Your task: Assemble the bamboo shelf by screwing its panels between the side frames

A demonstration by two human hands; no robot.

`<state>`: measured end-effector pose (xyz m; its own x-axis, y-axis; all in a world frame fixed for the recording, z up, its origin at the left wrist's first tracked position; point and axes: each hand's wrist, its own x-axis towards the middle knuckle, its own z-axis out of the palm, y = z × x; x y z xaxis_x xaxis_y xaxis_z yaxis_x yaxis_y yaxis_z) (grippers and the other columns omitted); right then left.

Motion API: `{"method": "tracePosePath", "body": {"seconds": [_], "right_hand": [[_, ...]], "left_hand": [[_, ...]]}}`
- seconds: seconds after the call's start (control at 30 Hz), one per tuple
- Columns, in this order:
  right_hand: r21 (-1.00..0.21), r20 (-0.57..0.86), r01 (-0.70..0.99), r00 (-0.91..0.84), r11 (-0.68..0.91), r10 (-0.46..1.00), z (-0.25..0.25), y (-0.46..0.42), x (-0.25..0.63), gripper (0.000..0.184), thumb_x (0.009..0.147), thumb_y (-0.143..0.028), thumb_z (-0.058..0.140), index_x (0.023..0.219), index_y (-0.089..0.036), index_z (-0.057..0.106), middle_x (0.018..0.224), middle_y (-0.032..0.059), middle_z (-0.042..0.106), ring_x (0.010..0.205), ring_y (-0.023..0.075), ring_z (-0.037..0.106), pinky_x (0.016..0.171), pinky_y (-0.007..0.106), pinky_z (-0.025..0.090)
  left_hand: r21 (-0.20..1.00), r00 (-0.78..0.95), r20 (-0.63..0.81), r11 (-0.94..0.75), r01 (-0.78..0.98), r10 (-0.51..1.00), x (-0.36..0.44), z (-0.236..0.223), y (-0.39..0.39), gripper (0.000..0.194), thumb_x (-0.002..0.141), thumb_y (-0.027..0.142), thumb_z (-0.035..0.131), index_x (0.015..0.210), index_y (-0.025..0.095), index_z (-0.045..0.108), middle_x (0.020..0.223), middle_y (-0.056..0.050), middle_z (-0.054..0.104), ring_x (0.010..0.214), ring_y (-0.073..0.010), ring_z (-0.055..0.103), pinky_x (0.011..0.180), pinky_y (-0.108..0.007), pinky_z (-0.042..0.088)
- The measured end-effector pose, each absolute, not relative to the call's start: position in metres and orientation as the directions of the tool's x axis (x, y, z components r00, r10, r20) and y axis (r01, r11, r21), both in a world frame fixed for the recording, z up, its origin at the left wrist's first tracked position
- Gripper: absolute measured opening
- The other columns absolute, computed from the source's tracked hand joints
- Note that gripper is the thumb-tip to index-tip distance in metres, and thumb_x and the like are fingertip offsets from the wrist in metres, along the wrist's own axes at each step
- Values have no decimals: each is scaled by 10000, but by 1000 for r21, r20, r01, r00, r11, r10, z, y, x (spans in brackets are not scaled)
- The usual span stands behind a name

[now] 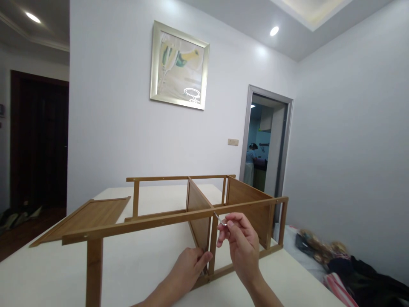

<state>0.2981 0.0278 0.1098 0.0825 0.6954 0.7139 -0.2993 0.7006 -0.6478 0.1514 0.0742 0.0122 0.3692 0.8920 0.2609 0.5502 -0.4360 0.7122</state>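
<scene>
A bamboo shelf frame (150,221) lies on its side on a white table (137,268). My right hand (239,243) pinches a small metal tool, probably a hex key (220,219), whose tip meets the front rail where an upright post (213,243) joins it. My left hand (188,266) rests against the lower part of that post and the middle panel (198,213), steadying them.
A loose bamboo panel (86,218) leans at the frame's left end. Clothes and a bag (345,264) lie on a surface to the right of the table. A person stands far off through the open doorway (265,145). A framed picture (179,64) hangs on the wall.
</scene>
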Motion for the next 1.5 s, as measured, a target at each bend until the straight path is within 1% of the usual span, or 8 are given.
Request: {"method": "tracePosePath", "body": {"seconds": [0.1,0.23,0.3,0.43,0.77,1.03,1.3,1.5], "right_hand": [[-516,850,24,137,856,509,105,30,302,84,926,-225,529,956,-189,598,798,40,642,589,128,612,503,267,551],[-132,991,470,69,873,113,108,31,309,181,846,-78,598,980,-193,634,920,84,620,831,192,629,658,331,576],[1,1000,568,7,823,-6,110,31,313,266,804,-23,625,1012,-191,635,930,92,618,861,206,622,689,353,574],[121,993,638,-91,760,-81,109,32,316,347,795,1,633,1074,-204,638,924,87,644,867,210,641,699,353,581],[162,987,666,-103,728,-125,112,31,317,394,788,3,659,1100,-233,618,860,51,699,750,173,679,628,297,580],[163,987,679,-121,716,-110,105,35,319,481,778,8,675,1187,-220,567,836,53,690,726,171,653,613,308,569],[142,989,693,-123,707,-79,102,36,320,414,801,-22,661,1156,-218,580,810,35,659,703,155,638,616,285,551],[164,980,682,-198,713,-37,112,32,320,372,855,-45,588,1186,-214,599,906,81,655,764,181,643,631,302,554]], "left_hand": [[709,362,244,-421,567,899,151,12,74,693,858,738,248,644,165,575,613,-52,626,549,-156,525,565,-259,359],[700,360,243,-420,578,901,152,11,75,707,856,743,238,655,162,588,639,-60,642,573,-163,542,580,-260,370],[701,360,249,-424,574,899,152,9,76,703,857,742,243,649,163,584,634,-57,637,570,-160,539,577,-258,369],[716,351,264,-426,552,898,152,8,76,675,863,727,268,629,168,563,605,-45,619,546,-150,520,567,-256,363],[713,354,263,-428,555,898,151,11,74,677,865,727,261,623,170,560,621,-52,634,570,-158,542,582,-258,371],[705,357,246,-419,572,901,151,10,76,705,854,745,242,651,166,588,631,-52,636,564,-159,533,581,-262,370],[703,357,257,-427,568,898,151,10,74,703,849,752,242,649,169,580,633,-56,643,569,-162,538,577,-259,364],[694,364,241,-422,583,899,152,11,75,716,859,742,226,661,163,598,634,-56,640,565,-161,533,570,-262,360]]}}
